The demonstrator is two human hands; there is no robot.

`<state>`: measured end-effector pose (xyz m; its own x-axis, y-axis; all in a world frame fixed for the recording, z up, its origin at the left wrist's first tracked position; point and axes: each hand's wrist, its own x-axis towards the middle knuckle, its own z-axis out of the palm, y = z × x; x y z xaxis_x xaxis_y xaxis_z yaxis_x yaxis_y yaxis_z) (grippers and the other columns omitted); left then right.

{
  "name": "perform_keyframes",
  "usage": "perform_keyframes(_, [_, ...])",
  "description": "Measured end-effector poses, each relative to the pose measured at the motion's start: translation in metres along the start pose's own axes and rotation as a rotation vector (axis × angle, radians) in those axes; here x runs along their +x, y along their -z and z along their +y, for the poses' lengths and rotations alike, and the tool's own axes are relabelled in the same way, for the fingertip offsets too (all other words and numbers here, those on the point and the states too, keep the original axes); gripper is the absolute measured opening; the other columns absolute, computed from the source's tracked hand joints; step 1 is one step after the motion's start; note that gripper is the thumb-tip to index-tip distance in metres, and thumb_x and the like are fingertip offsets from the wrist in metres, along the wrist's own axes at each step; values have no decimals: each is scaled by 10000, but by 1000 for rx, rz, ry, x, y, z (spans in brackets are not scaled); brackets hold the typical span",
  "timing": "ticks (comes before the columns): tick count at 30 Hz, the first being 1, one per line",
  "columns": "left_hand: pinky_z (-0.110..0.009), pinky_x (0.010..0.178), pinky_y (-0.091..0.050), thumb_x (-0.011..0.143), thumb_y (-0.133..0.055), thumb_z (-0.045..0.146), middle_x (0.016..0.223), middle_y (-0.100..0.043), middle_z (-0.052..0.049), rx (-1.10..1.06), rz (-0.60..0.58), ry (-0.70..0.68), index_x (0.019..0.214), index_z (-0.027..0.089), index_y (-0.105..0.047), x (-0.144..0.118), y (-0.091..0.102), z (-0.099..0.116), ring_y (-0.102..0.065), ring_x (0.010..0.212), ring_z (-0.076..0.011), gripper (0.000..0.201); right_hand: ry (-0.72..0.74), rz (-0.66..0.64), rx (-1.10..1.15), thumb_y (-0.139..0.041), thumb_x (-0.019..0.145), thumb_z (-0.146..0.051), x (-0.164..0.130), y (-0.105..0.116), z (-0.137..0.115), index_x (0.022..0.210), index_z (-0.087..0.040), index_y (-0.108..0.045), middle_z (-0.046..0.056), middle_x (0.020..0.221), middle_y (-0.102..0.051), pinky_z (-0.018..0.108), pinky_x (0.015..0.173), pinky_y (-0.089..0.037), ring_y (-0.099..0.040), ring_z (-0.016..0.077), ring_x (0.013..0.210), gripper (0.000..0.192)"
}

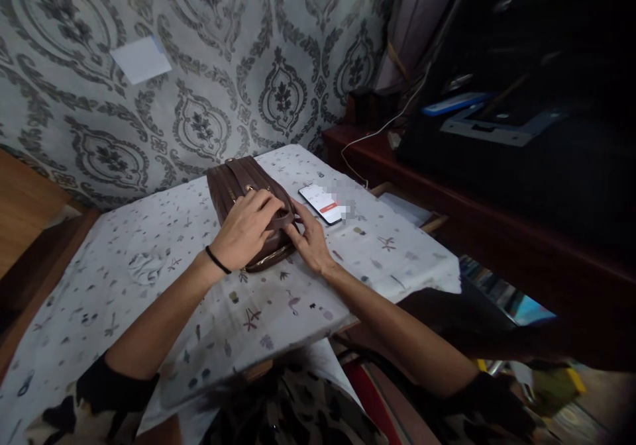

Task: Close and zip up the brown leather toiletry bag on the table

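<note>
A brown leather handbag [232, 179] with gold-coloured zips and fittings lies on the cloth-covered table. My left hand [251, 223] is on top of it, palm down, fingers curled in at the strap [284, 218]. A dark band circles that wrist. At the bag's right edge, my right hand [311, 236] grips the side by the strap, thumb toward me and fingers on the far side. The fingertips of both hands are partly hidden. Just beyond my right hand lies a phone [318, 201] with its screen lit.
A crumpled white cloth [145, 268] lies on the patterned tablecloth [199, 346] at left. Patterned wallpaper [199, 100] stands behind, with a paper [141, 59] on it. A dark red desk [397, 167] with a white cable [382, 127] flanks the right side.
</note>
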<state>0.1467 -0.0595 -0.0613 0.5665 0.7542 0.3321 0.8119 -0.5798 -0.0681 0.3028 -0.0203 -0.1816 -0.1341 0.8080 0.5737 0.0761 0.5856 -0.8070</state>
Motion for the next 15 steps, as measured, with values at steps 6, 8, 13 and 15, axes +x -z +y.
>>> perform_keyframes(6, [-452, 970, -470, 865, -600, 72, 1150, -615, -93, -27, 11, -6, 1137, 179, -583, 1, -1, -2, -582, 1081, -286, 293, -35, -12, 55, -542, 928, -616, -4, -2, 2, 1477, -282, -482, 87, 1494, -525, 526, 1134, -408, -480, 308, 1372, 646])
perform_keyframes(8, [-431, 973, -473, 893, -589, 100, 1123, -639, -90, -69, 52, 16, 1115, 174, -602, 1, -3, -2, -601, 1072, -272, 234, -46, -25, 67, -587, 911, -599, -6, -2, 1, 1498, -290, -450, 86, 1520, -494, 522, 1141, -399, -453, 308, 1396, 677])
perform_keyframes(13, [-379, 927, -485, 939, -583, 216, 972, -694, -77, -159, 203, 153, 916, 178, -655, 5, -11, 3, -636, 982, -247, 85, -65, -14, 78, -647, 877, -590, -8, -3, 0, 1502, -305, -437, 94, 1516, -493, 530, 1139, -394, -459, 310, 1387, 717])
perform_keyframes(15, [-343, 844, -489, 938, -588, 243, 899, -694, -64, -196, 257, 231, 846, 181, -651, 8, -13, 5, -640, 900, -227, 128, -70, -7, 79, -661, 866, -592, -7, -4, 1, 1490, -306, -453, 95, 1502, -508, 531, 1137, -396, -473, 311, 1373, 718])
